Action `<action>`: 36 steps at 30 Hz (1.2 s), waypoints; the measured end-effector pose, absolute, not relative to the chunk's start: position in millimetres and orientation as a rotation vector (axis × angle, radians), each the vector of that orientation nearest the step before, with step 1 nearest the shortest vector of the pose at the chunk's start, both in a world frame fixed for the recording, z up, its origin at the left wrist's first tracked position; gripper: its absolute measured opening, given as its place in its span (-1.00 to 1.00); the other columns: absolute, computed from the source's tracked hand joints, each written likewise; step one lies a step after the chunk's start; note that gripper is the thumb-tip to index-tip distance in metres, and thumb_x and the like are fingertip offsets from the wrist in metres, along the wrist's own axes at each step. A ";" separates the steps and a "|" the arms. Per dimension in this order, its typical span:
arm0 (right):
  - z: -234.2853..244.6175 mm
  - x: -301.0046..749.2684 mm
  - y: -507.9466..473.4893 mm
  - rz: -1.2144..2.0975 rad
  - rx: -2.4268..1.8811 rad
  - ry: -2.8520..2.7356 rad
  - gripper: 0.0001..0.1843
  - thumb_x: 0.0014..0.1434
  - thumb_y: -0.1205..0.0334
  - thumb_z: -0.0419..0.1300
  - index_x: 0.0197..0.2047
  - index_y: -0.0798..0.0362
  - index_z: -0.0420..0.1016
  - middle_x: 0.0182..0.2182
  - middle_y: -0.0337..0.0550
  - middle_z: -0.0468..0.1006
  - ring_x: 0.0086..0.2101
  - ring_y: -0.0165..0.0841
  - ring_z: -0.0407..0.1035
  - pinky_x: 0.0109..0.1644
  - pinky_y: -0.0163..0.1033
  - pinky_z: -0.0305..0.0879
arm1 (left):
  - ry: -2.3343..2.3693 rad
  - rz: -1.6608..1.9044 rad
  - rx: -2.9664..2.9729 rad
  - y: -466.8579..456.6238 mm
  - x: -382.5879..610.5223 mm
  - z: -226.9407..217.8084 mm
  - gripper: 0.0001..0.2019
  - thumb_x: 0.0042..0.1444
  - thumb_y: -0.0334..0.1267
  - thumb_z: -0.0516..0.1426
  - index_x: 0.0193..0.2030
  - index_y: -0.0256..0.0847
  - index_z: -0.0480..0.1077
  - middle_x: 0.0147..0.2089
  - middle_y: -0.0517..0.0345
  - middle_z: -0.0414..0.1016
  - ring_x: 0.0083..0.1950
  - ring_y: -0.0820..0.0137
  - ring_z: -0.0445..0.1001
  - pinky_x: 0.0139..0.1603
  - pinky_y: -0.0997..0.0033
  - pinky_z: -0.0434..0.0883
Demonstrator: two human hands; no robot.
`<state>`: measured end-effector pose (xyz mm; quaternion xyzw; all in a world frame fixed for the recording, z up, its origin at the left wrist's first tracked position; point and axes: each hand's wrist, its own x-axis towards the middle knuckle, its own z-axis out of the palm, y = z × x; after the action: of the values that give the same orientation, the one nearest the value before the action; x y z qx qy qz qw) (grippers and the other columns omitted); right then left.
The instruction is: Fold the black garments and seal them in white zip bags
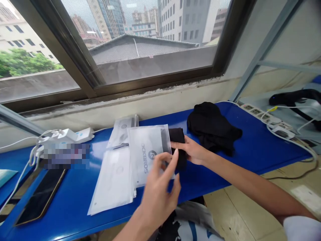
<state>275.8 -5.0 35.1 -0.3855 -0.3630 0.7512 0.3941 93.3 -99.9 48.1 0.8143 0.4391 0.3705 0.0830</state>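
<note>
The person's right hand [194, 150] grips a black roll [178, 134] of cloth, thumb on top, at the right edge of a frosted bag [142, 139] printed with lettering and a round logo. A dark strip shows through the bag's right end; whether the roll lies inside or behind it there is hard to tell. The left hand [160, 190] is in front of the bag's lower right part, fingers bent and thumb raised. It is slightly blurred, so one cannot tell whether the fingers pinch the bag's edge or are free of it.

The bag and roll are over the middle of a blue table [75, 207]. Just left of them, pale flat bags [112, 184] lie in a stack, with another packed bag [124, 127] behind, near the wall. A crumpled black garment [213, 125] rests right of the right hand, apart from the roll.

At the table's left are a phone [41, 195], dark screen up, and a white power strip [84, 134] with cables. Another strip [258, 113] lies along the right end. A window [150, 53] rises behind, showing buildings and a grey roof outside.
</note>
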 end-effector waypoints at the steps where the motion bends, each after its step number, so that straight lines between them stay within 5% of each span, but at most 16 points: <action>1: 33.9 278.5 -4.3 1.939 -0.966 -0.896 -0.50 -0.11 0.11 0.58 -0.09 0.01 0.60 -0.20 -0.19 0.69 -0.17 -0.27 0.59 -0.09 -0.23 0.54 | 1.379 1.219 2.342 -99.1 76.8 61.1 -0.42 0.30 -0.38 0.13 0.41 0.16 0.27 0.19 -0.06 0.34 0.15 0.17 0.45 0.05 0.12 0.57; 4: 31.3 286.6 -2.5 2.004 -0.856 -0.905 -0.50 -0.02 0.14 0.55 -0.01 -0.01 0.58 -0.09 -0.14 0.68 -0.12 -0.25 0.60 -0.05 -0.18 0.57 | 1.548 1.461 1.956 -84.6 24.6 90.3 -0.47 0.19 -0.22 0.30 0.29 0.20 0.39 0.30 0.08 0.35 0.33 0.05 0.38 0.29 -0.07 0.45; 7: 31.0 289.4 -3.0 2.034 -0.784 -0.920 -0.54 0.00 0.15 0.54 -0.03 -0.01 0.58 -0.12 -0.14 0.68 -0.15 -0.27 0.60 -0.06 -0.18 0.58 | 1.288 1.028 1.565 -61.8 -1.1 93.2 -0.38 0.13 -0.10 0.35 0.33 0.04 0.35 0.24 -0.03 0.49 0.18 0.00 0.54 0.08 -0.01 0.60; 10: 35.8 286.4 -7.1 2.083 -0.771 -0.931 -0.56 -0.01 0.16 0.55 -0.08 0.03 0.59 -0.17 -0.14 0.68 -0.19 -0.29 0.60 -0.07 -0.20 0.57 | 1.113 0.773 1.404 -46.0 5.0 81.4 -0.55 0.13 -0.10 0.36 0.14 -0.12 0.49 0.07 -0.08 0.62 0.02 0.05 0.63 -0.07 0.13 0.64; 16: 52.4 279.6 -7.0 2.081 -0.696 -1.023 -0.43 -0.10 -0.01 0.58 -0.05 0.01 0.60 -0.13 -0.11 0.66 -0.12 -0.20 0.58 0.00 -0.10 0.55 | 0.952 0.724 1.403 -37.4 17.9 73.2 -0.69 0.11 -0.16 0.38 -0.03 -0.17 0.55 -0.07 -0.03 0.66 -0.07 0.16 0.65 -0.12 0.27 0.62; 22: 52.9 279.4 4.1 1.798 -0.778 -1.292 -0.46 0.06 -0.03 0.49 0.06 -0.06 0.54 -0.01 -0.14 0.63 0.06 -0.23 0.50 0.20 -0.09 0.44 | 0.995 0.791 1.407 -30.9 13.0 68.8 -0.68 0.13 -0.17 0.37 0.01 -0.17 0.55 -0.05 -0.05 0.64 -0.05 0.16 0.63 -0.12 0.28 0.60; 27: 51.5 272.2 -0.2 1.884 -0.878 -1.261 -0.44 0.08 -0.15 0.43 0.03 -0.03 0.48 -0.15 -0.11 0.64 -0.18 -0.23 0.57 -0.13 -0.12 0.55 | 0.960 0.773 1.357 -34.9 20.7 61.0 -0.71 0.11 -0.14 0.38 -0.07 -0.17 0.56 -0.18 0.04 0.62 -0.19 0.28 0.59 -0.22 0.38 0.56; 32: 60.6 266.5 5.8 1.239 -0.895 -1.819 -0.59 0.16 0.02 0.37 -0.01 0.03 0.45 -0.25 -0.14 0.60 -0.20 -0.21 0.53 -0.14 -0.15 0.49 | 0.998 0.825 1.263 -38.4 23.0 58.9 -0.62 0.04 -0.18 0.43 0.00 -0.14 0.54 -0.13 0.05 0.63 -0.14 0.27 0.60 -0.20 0.39 0.56; 36: 65.4 265.9 14.8 1.036 -0.924 -1.830 -0.25 0.15 0.07 0.40 0.28 -0.09 0.10 -0.16 -0.17 0.57 -0.20 -0.28 0.53 -0.10 -0.16 0.49 | 1.015 0.961 1.071 -35.2 28.0 57.3 -0.61 0.01 -0.20 0.44 -0.03 -0.20 0.56 -0.10 -0.02 0.65 -0.13 0.22 0.63 -0.18 0.35 0.59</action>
<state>265.9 14.8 65.4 -0.3671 -0.7267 0.4113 0.4099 28.0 -35.2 57.3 0.4690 0.4443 0.4206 0.6370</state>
